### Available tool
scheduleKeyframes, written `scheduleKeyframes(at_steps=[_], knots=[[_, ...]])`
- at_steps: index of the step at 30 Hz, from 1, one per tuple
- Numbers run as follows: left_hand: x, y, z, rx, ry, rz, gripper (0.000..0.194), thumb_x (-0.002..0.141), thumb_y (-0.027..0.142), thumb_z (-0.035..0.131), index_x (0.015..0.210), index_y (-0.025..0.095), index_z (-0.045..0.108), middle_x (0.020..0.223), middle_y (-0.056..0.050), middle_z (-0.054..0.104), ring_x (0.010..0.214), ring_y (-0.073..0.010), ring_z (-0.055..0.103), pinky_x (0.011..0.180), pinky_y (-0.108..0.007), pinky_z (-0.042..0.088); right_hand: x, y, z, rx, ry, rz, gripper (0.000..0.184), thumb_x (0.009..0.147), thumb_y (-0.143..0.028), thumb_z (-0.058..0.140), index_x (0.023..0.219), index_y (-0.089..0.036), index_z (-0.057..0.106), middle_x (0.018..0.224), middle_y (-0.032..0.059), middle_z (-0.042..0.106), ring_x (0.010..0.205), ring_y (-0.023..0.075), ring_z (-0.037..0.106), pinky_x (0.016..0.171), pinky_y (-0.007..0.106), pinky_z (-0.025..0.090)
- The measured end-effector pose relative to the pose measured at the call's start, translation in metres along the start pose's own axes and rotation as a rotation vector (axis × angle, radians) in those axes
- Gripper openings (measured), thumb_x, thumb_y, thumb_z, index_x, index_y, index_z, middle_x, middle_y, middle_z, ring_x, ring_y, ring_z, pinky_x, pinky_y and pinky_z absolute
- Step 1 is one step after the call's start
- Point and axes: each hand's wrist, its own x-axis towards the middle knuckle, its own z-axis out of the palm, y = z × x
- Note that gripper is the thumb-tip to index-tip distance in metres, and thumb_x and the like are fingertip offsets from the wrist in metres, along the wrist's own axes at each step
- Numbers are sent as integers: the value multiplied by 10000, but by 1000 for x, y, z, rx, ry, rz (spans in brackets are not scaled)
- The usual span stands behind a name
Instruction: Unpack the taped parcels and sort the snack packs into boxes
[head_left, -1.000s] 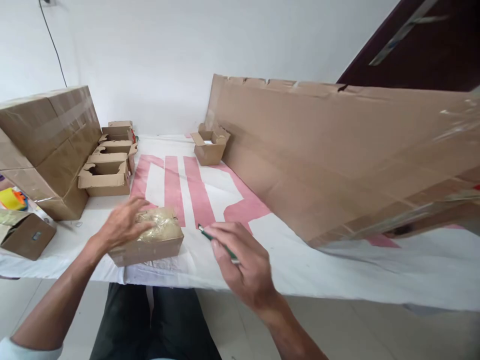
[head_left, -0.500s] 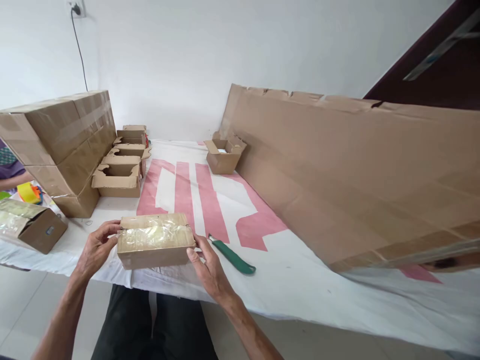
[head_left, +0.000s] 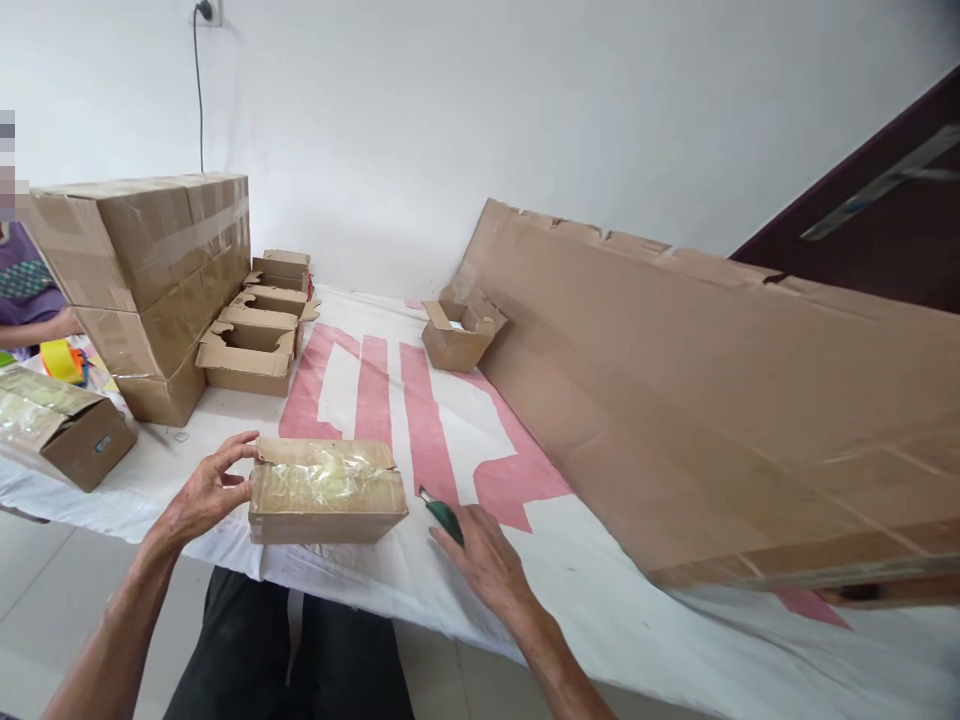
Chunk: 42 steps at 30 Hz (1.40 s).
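Observation:
A small cardboard box, its top covered in clear tape, lies near the front edge of the table. My left hand holds its left end with the thumb and curved fingers. My right hand is just right of the box, laid over a green-handled cutter on the white cloth. Its fingers are closing round the handle. Only the blade tip and a bit of green handle stick out toward the box.
A long flattened carton leans along the right. A big taped carton stands at the left, with several open small boxes beside it. One more open box sits at the back and a taped box at far left. Another person's arm shows behind it.
My right hand put the cutter down, gripped the box's right end, then left the box and came down on the cutter again. My left hand moved from the box's top to its left end.

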Motion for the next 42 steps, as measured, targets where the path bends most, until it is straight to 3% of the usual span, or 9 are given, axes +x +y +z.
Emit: scheduleKeyframes(at_steps=[4,8,10,12,16,20,24,36,42], knots=[[0,4,5,-23,-31,3,442,862,546,831,1212,275,832,1709,-144,529,1579,-415,505,1032,-437,644,-2,20,5,-49,-47,34,384,971,-455,522,1195,-225,732,1111,141,730,1113,344,697,953,446,558],[1,3,14,-52,24,38,362,892,514,796,1142,254,826,1592,-130,637,1519,-374,572,1132,-441,592,12,7,-3,135,117,149,383,951,-488,475,1098,-228,714,1006,125,734,968,319,719,797,416,563],[0,2,17,-39,58,46,337,903,523,786,1095,248,820,1543,-125,669,1477,-364,607,1120,-435,598,24,-11,-19,336,171,238,469,941,-626,485,1059,-225,698,857,85,704,796,292,689,684,395,549],[-1,3,19,-43,59,46,326,909,520,782,1090,251,815,1544,-119,664,1460,-357,618,1055,-409,631,36,-38,-43,543,122,250,593,942,-751,493,1081,-214,702,699,10,605,622,234,596,593,362,508],[-3,8,20,-73,39,25,326,868,475,814,1103,249,828,1582,-122,630,1457,-360,615,967,-373,664,51,-113,-92,708,-132,5,637,982,-753,564,1254,-199,722,712,-29,562,581,167,518,552,307,448],[-5,10,23,-96,44,10,397,815,442,848,1163,252,852,1606,-136,610,1486,-384,590,932,-355,671,60,-181,-116,646,-450,-271,442,1030,-582,596,1155,-193,766,751,-19,588,620,139,512,579,282,417],[-8,11,25,-114,48,20,418,820,422,842,1210,273,864,1624,-126,604,1519,-384,560,920,-343,670,72,-217,-119,518,-509,-447,313,1041,-430,581,1004,-192,782,815,5,657,717,147,558,662,289,420],[-9,3,25,-47,42,78,458,853,385,802,1302,301,842,1549,-116,664,1437,-347,616,894,-328,664,84,-246,-130,227,-552,-499,297,1051,-305,564,972,-185,824,814,12,716,708,144,550,659,300,367],[-8,2,24,8,35,72,462,867,346,744,1322,301,815,1567,-105,651,1422,-336,624,903,-336,654,91,-262,-133,59,-557,-576,333,1041,-251,538,772,-188,724,704,-16,619,655,125,467,645,312,297]])
